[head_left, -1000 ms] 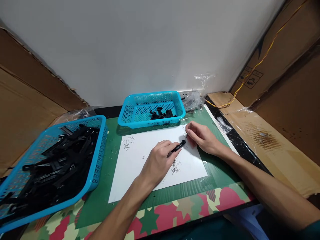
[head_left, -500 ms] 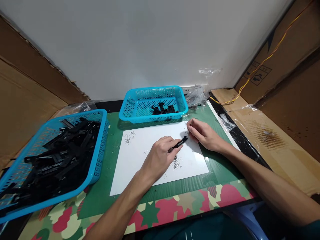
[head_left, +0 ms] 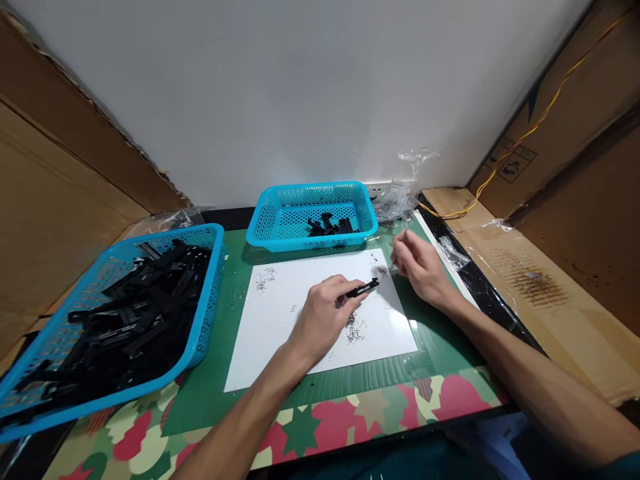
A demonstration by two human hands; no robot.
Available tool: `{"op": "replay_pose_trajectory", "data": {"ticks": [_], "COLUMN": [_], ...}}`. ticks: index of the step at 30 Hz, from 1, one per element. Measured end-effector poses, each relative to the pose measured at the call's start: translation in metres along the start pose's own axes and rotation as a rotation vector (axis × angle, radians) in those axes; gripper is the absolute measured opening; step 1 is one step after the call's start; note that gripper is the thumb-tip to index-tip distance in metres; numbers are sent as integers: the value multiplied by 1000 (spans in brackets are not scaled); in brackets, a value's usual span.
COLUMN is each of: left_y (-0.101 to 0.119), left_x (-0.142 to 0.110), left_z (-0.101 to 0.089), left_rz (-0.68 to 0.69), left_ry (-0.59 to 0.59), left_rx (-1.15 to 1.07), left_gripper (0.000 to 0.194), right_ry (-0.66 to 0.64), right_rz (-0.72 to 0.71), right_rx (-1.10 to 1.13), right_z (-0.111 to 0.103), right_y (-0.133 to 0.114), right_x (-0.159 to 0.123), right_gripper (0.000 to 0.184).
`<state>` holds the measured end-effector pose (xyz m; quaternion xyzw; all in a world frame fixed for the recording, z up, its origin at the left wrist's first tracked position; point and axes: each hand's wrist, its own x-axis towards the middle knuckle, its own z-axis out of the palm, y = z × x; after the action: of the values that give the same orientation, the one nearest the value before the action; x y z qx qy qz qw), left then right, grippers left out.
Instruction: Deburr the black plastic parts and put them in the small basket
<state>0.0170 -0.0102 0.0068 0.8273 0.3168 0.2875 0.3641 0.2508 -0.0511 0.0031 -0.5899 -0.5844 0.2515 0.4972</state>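
Note:
My left hand (head_left: 327, 310) is closed on a slim black plastic part (head_left: 364, 289), pinched between thumb and fingers above the white sheet (head_left: 280, 320). The part's free end points right. My right hand (head_left: 417, 267) is off the sheet's right edge, over the green mat, with its fingers curled together. What it holds, if anything, is hidden by the fingers. Small thin metal pieces lie in loose piles on the sheet: one pile (head_left: 355, 330) near my left hand, another (head_left: 265, 279) at the upper left, and a dark one (head_left: 380, 271) at the upper right.
A large blue basket (head_left: 213, 293) heaped with black plastic parts (head_left: 150, 307) stands at left. Behind the sheet is a smaller blue basket (head_left: 263, 240) holding several black parts (head_left: 330, 227). Clear plastic bags (head_left: 395, 200) lie at the back right. Cardboard (head_left: 565, 220) flanks both sides; yellow wire (head_left: 543, 117) hangs right.
My right hand has moved right, away from the black part; the thin metallic tool seen in it before is no longer clear. My left hand still holds the part, now turned slightly.

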Motion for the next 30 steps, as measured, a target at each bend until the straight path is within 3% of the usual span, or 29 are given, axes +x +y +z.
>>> {"op": "replay_pose_trajectory", "data": {"ticks": [2, 6, 8, 11, 13, 18, 23, 26, 30], "left_y": [2, 4, 4, 4, 7, 13, 9, 3, -4], "left_x": [0, 3, 4, 4, 4, 2, 1, 2, 3], "left_z": [-1, -5, -6, -8, -9, -12, -13, -10, -11], "left_rz": [-24, -39, -55, -64, -55, -41, -36, -72, -116], "left_ry": [58, 190, 215, 213, 193, 118, 115, 193, 328], "left_rx": [-53, -88, -118, -193, -219, -257, -267, -254, -192], "left_gripper": [19, 19, 22, 23, 23, 25, 27, 37, 34], "right_ry": [-3, -172, -171, -72, -47, -273, -254, -141, 195], "right_rz": [3, 97, 122, 62, -3, -62, -55, -54, -170], "right_rx": [-174, -750, -843, -746, -547, -21, 117, 137, -21], "right_z": [-13, -31, -33, -31, -27, -8, 7, 7, 4], "right_y": [3, 12, 15, 10, 1, -18, -19, -13, -4], "right_x": [4, 9, 9, 7, 5, -6, -12, -10, 7], "right_gripper": [33, 31, 21, 25, 27, 34, 24, 22, 22]}}
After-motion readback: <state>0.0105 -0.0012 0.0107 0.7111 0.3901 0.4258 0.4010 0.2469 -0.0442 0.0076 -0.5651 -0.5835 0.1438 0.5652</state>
